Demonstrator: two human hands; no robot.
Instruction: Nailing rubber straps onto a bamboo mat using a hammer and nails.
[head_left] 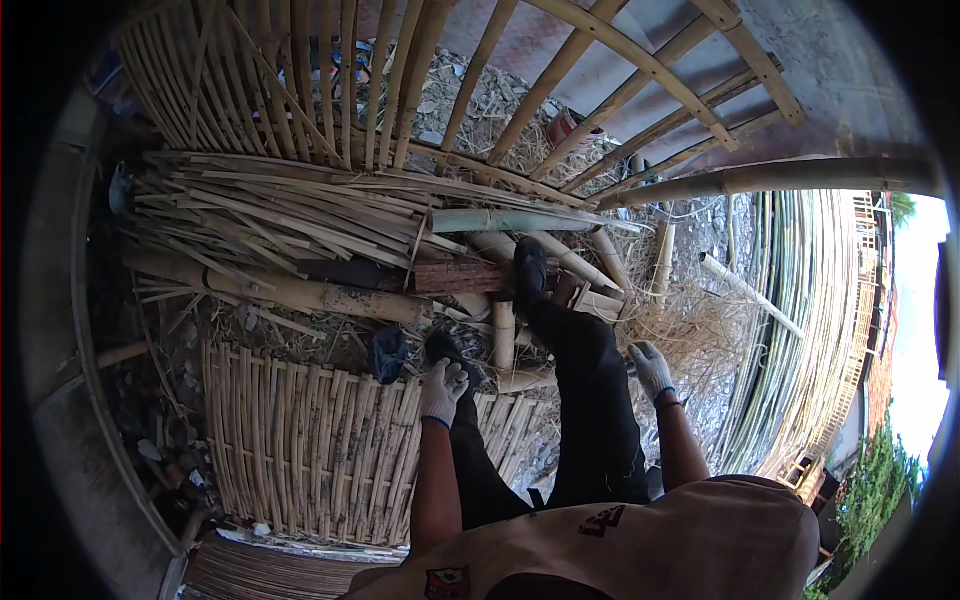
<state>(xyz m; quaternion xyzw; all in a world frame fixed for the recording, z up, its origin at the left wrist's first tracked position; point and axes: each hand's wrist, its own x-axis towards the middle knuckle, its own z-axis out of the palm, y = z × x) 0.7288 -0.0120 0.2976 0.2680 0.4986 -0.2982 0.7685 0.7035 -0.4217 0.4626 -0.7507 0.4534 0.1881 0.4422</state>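
My left hand, in a white knit glove with a blue cuff, is over my left leg, its fingers curled in. Anything inside them is hidden. Beside my right knee is my right hand, gloved the same way. Its fingers bend inward, and I cannot make out whether they hold anything. Ahead of my hands, my right shoe rests against a reddish-brown wooden block. A greenish bamboo piece lies just beyond it. Near my left shoe sits a dark, crumpled bag-like thing.
A pile of split bamboo strips lies at left, above a thick bamboo pole. A slatted bamboo panel is at lower left, and a bamboo lattice spans the far side. Long bamboo poles and a pale pole lie right.
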